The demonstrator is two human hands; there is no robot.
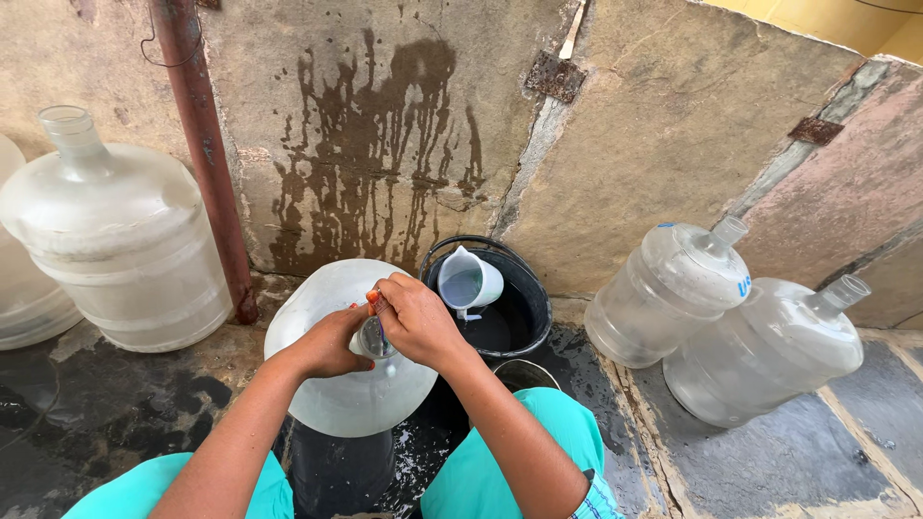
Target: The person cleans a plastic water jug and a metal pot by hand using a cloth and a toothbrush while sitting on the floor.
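The left hand (332, 344) is gripping the neck of a big clear water jug (336, 394), while the right hand (415, 317) is closing over its mouth. Just beyond the right hand, a white mug (469, 282) is floating in a black bucket (535, 308) of water.

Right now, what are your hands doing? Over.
Left hand steadies jug neck. Right hand at jug's mouth. Bucket with cup beside. Nothing blocking.

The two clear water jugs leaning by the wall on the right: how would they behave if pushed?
The two jugs look empty, so probably light for their bulk. Round bodies, already tilted, suggest they would roll or slide easily. The wet stone floor may make them slippery.
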